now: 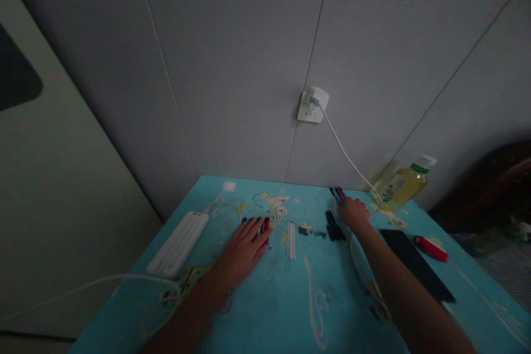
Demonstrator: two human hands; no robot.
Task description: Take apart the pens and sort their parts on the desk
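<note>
My left hand (244,249) lies with its fingers spread over a row of dark and red pens (266,227) on the blue tabletop; the fingers partly cover the row. Toward the table's back right, my right hand (354,213) is closed around a few dark, red and blue pens (339,193), whose ends stick out past the fingers. Just left of that hand are black pen-like parts (332,227). Between my hands lie thin white sticks (291,240), side by side, and several small dark pieces (311,231).
A white power strip (178,243) with a cable lies at left. At right are a yellow-green liquid bottle (402,185), a black flat slab (415,263) and a red object (431,248). A white dish (360,260) sits partly under my right forearm. A charger (317,97) is plugged into the wall.
</note>
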